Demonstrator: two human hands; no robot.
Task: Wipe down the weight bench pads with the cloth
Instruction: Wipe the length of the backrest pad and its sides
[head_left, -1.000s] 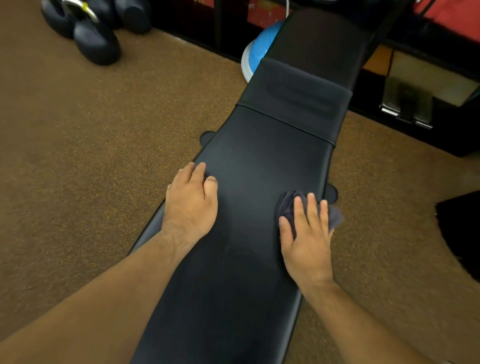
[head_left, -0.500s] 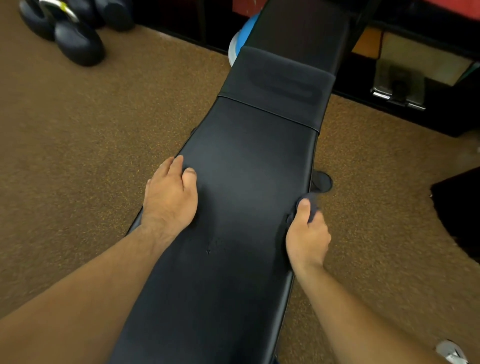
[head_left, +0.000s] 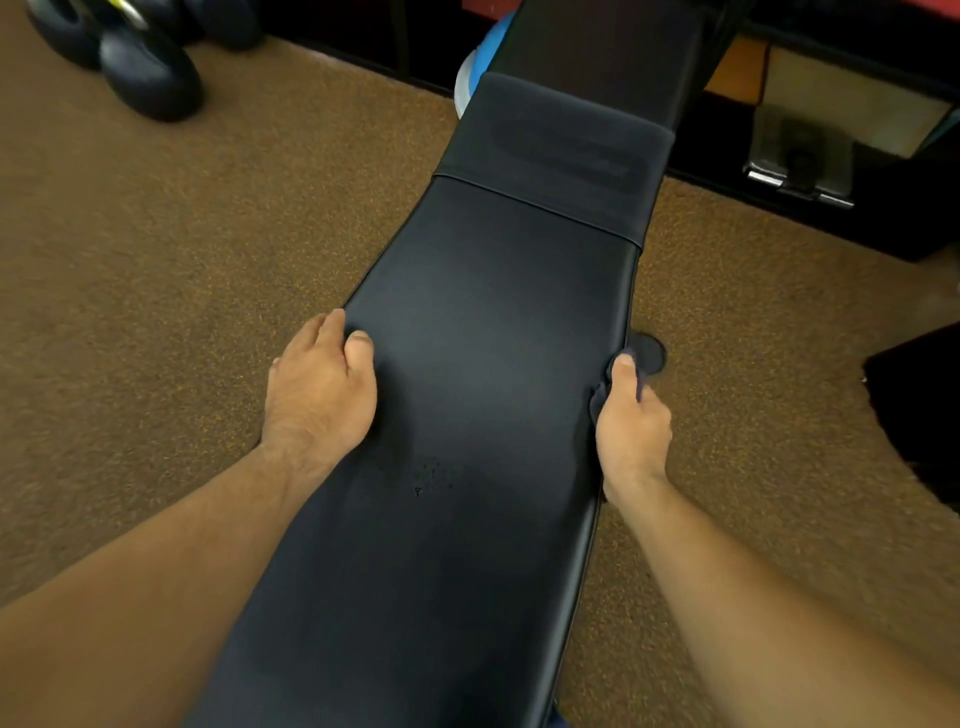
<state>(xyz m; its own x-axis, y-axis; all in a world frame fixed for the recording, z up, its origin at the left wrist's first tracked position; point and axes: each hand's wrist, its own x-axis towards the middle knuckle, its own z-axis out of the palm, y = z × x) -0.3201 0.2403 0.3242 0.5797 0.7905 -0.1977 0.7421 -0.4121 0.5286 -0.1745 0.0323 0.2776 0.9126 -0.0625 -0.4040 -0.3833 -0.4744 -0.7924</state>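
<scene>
The pad (head_left: 467, 545) runs lengthwise ahead, firm and probably slick, so it should take pressure without giving. The left hand (head_left: 319, 384) rests palm down on its left edge, holding nothing. The right hand (head_left: 631, 421) pinches the cloth (head_left: 598, 400) against the right edge, thumb on top; soft and light, it is best kept bunched under the palm. Farther off lies the matte section (head_left: 556, 156)

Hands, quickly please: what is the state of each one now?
Left hand: open, resting on the left edge of the bench pad.
Right hand: closed, gripping the dark cloth at the pad's right edge.
</scene>
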